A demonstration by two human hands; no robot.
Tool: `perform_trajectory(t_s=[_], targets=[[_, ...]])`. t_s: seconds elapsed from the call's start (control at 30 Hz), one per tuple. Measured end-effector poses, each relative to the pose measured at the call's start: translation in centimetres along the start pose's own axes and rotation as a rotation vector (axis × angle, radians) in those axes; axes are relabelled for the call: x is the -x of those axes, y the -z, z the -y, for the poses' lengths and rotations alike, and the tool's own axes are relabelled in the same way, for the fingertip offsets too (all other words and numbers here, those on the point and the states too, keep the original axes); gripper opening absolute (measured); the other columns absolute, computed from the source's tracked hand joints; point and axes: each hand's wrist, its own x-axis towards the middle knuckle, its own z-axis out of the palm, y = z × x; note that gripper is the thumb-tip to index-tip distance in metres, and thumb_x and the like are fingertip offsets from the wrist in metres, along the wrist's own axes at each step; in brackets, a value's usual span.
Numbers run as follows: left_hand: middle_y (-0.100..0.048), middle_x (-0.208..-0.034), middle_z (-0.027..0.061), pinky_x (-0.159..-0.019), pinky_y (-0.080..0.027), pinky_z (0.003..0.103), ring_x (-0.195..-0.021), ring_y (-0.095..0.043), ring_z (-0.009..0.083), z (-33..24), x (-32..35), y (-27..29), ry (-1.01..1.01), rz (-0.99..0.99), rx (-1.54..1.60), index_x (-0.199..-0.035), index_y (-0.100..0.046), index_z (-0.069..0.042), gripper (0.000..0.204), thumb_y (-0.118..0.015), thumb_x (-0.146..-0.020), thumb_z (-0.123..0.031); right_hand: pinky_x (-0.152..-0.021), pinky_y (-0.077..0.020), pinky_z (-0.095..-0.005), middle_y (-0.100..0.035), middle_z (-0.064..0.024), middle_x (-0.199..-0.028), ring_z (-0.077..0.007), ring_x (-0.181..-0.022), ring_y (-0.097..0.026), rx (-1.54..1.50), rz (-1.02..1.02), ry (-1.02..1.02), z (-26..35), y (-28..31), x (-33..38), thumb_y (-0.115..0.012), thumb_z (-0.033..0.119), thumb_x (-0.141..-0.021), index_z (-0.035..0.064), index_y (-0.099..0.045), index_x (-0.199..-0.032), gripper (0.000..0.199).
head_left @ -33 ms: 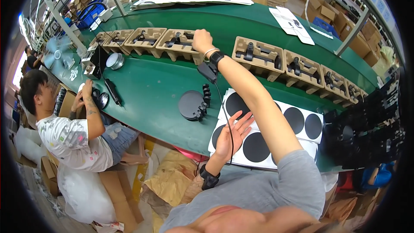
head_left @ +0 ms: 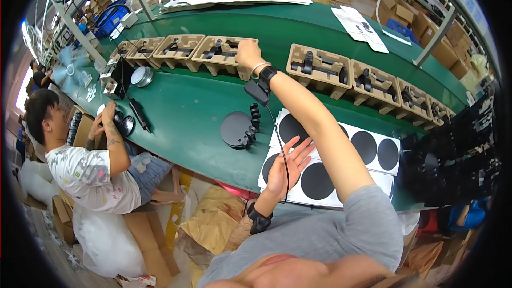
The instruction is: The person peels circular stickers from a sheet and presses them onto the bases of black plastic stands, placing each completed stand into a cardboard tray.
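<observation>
My right hand [head_left: 248, 54] reaches across the bench to the right end of a brown moulded-pulp tray [head_left: 205, 60] that holds black parts. Its fingers are curled down at the tray, and whatever they may hold is hidden. Closer to me, my left hand [head_left: 288, 169] is open, palm up with fingers spread, above white sheets [head_left: 341, 201] bearing black discs [head_left: 317, 181]. A thin black cable passes in front of it, running from a small black box [head_left: 257, 92] at my right wrist. To its left lie a stack of black round plates [head_left: 235, 129] and black ribbed parts [head_left: 255, 117].
More filled pulp trays [head_left: 319, 69] line the green bench [head_left: 186, 112] to either side. A black power tool [head_left: 140, 115] and round metal tins [head_left: 141, 76] lie at left, near a seated co-worker [head_left: 96, 165]. Black parts are piled at right [head_left: 448, 165].
My right hand has shifted slightly left and down at the tray. My left hand stays almost where it was, still open.
</observation>
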Motion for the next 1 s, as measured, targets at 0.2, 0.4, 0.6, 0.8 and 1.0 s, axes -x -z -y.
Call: perform_trajectory(t_s=[0.2, 0.4, 0.6, 0.8, 1.0], targets=[[-0.028, -0.15, 0.0231, -0.113, -0.027, 0.045, -0.139, -0.03, 0.0365, -0.3, 0.4, 0.5, -0.009, -0.003, -0.021, -0.144, -0.031, -0.005, 0.055, -0.041, -0.092, -0.024, -0.1, -0.0322, -0.0642, -0.021, -0.0294, -0.147, -0.0471, -0.131, -0.025, -0.016, 0.331, -0.046, -0.8, -1.8, 4.2, -0.075, 0.053, -0.071, 0.0019, -0.066, -0.113, 0.066], [-0.031, -0.149, 0.0226, -0.11, -0.031, 0.042, -0.138, -0.032, 0.0366, -1.7, 0.9, 1.0, -0.011, -0.042, 0.028, -0.139, -0.034, -0.005, 0.056, -0.049, -0.088, -0.022, -0.096, -0.0415, -0.0448, -0.066, -0.0197, -0.105, -0.0401, -0.107, -0.056, -0.078, 0.385, 0.362, -3.4, 7.5, 4.7, -0.066, 0.048, -0.081, 0.0051, -0.068, -0.111, 0.053], [-0.027, -0.15, 0.0245, -0.113, -0.029, 0.043, -0.14, -0.027, 0.0379, -2.8, 1.8, 1.5, -0.044, -0.018, -0.045, -0.143, -0.03, -0.003, 0.064, -0.05, -0.087, -0.027, -0.091, -0.0468, -0.0367, -0.055, -0.0159, -0.126, -0.0299, -0.106, -0.059, -0.021, -0.008, 0.412, -4.1, 27.1, 22.7, -0.067, 0.026, -0.086, 0.0021, -0.06, -0.119, 0.041], [-0.026, -0.15, 0.0256, -0.113, -0.028, 0.045, -0.14, -0.025, 0.0394, -3.1, 1.7, 1.9, -0.046, -0.02, -0.008, -0.141, -0.032, 0.0, 0.059, -0.047, -0.089, -0.023, -0.091, -0.0495, -0.0378, -0.061, -0.0137, -0.122, -0.0323, -0.107, -0.061, -0.151, 0.163, 0.082, -7.2, 26.1, 37.3, -0.061, 0.003, -0.082, 0.0035, -0.062, -0.114, 0.032], [-0.021, -0.152, 0.0253, -0.115, -0.024, 0.045, -0.142, -0.019, 0.0403, -2.9, 1.8, 1.4, -0.084, -0.016, 0.012, -0.14, -0.034, 0.002, 0.056, -0.047, -0.09, -0.022, -0.09, -0.0485, -0.0376, -0.059, -0.0118, -0.111, -0.0318, -0.103, -0.055, -0.134, 0.111, 0.222, -9.0, 20.1, 42.6, -0.061, -0.006, -0.066, 0.0004, -0.063, -0.107, 0.042]])
